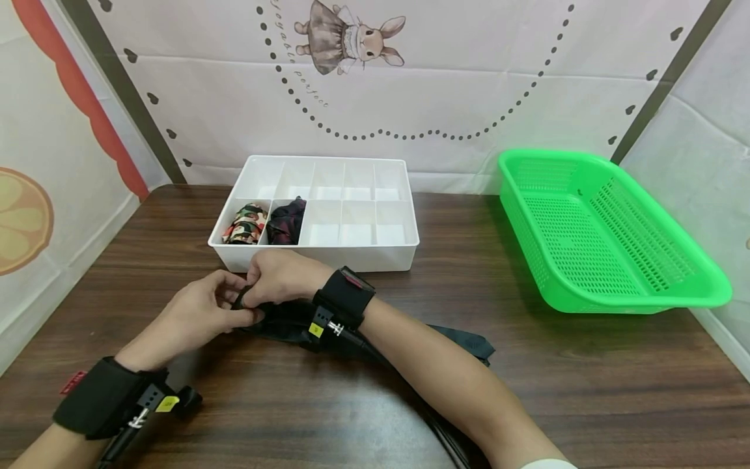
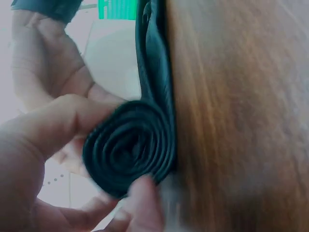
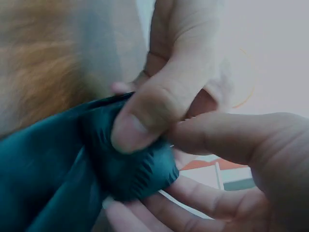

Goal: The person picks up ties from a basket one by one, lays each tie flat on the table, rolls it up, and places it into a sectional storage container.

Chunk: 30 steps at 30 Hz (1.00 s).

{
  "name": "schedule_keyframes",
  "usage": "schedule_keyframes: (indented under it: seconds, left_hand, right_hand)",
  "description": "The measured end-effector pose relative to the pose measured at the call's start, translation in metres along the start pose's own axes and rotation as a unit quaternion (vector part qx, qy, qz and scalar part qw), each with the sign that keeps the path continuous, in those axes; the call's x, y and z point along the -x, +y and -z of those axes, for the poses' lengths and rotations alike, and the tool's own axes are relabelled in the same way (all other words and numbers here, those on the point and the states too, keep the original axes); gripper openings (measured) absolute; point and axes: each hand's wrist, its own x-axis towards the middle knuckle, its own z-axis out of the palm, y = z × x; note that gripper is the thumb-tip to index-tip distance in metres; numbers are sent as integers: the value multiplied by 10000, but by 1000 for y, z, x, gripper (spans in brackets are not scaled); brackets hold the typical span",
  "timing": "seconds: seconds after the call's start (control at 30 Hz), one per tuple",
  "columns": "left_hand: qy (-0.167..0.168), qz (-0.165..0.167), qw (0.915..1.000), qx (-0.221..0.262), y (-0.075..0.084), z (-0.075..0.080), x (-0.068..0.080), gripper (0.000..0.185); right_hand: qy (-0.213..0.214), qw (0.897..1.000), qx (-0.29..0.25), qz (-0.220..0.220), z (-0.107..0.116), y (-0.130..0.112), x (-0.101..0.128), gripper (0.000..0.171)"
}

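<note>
A dark teal necktie lies on the brown table (image 1: 586,384), its free end (image 1: 469,342) trailing right behind my right forearm. Its near end is wound into a tight roll (image 2: 130,150), seen as a spiral in the left wrist view. My left hand (image 1: 225,306) pinches this roll (image 3: 130,166) between thumb and fingers. From the other side my right hand (image 1: 258,286) grips the same roll (image 1: 246,305). Both hands meet just in front of the white divided box (image 1: 328,257), and the fingers hide most of the roll in the head view.
The white box holds a patterned rolled tie (image 1: 245,225) and a dark rolled tie (image 1: 287,221) in its front left compartments; its other compartments are bare. A green plastic basket (image 1: 603,234) stands at the right. Curtained walls close in behind and at both sides.
</note>
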Motion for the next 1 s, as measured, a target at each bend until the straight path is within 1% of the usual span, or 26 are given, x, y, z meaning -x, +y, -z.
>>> schedule_keyframes:
  seconds: [0.07,0.13,0.2,0.23,0.27,0.37,0.43,0.5,0.53,0.67,0.7,0.77,0.83,0.93,1.0]
  left_hand:
    - [338,-199,9986,-357,-2,-2,-1,60]
    - [603,-459,9952,-623,-2,-3,-2,60]
    - [724,-602,9929,-726,-3,-3,-2,60]
    - [715,-600,9928,-746,-2,-2,-2,60]
    - [636,-541,9938,-729,-2,-1,-1,61]
    - [319,-199,9971,-665,0,2,0,67]
    - [177,-62,9978,-634,-1,2,-1,68]
    - [121,-38,9983,-573,-1,1,-1,66]
    - [152,-73,9983,-566,-1,-1,-1,66]
    - [393,-358,9967,-613,-1,-7,-1,66]
    - [441,-420,9962,-623,-1,-7,-1,67]
    - [463,-431,9959,-644,0,-8,0,68]
    - [347,-301,9972,-587,1,-7,0,70]
    - [158,7,9986,-505,3,-5,0,71]
    - [114,122,9987,-480,3,-5,0,69]
  right_hand:
    - [131,9993,361,16,-4,1,-5,49]
    - [239,9983,523,38,-7,1,-7,56]
    - [242,9991,358,31,-9,3,-8,56]
    - [200,9995,261,9,-9,4,-8,55]
    - [140,9998,124,-19,-9,6,-8,54]
    - [-84,9995,-295,-95,-3,6,-3,43]
    - [-211,9991,-353,-113,0,6,-2,37]
    - [-280,9994,-181,-54,1,5,-1,35]
    - [-274,9996,-40,-7,2,4,-1,38]
    - [-15,9988,478,114,-1,2,-1,53]
    - [51,9985,531,114,-2,1,-1,56]
    - [117,9984,546,73,-3,2,-1,58]
    - [87,9985,543,34,-2,3,-2,57]
    - [-65,9989,464,-16,1,3,-2,56]
    - [-160,9989,431,-71,3,3,-3,54]
